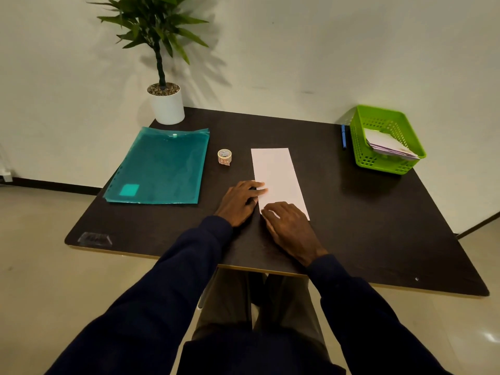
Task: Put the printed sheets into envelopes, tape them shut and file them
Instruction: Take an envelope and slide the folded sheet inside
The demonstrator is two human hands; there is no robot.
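A long white folded sheet [276,171] lies lengthwise on the dark table [365,212], near the middle. My left hand [240,200] rests flat at its left edge, fingertips on the paper. My right hand [289,226] presses down on the sheet's near left corner, fingers spread. A small roll of tape [224,156] stands to the left of the sheet. Further left lies a teal plastic file folder [159,169] with a snap button. A green basket [387,139] at the back right holds several envelopes [389,146].
A potted plant in a white pot [167,104] stands at the table's back left corner. A blue pen [343,136] lies just left of the basket. A white wall runs behind the table. My legs show under the near table edge.
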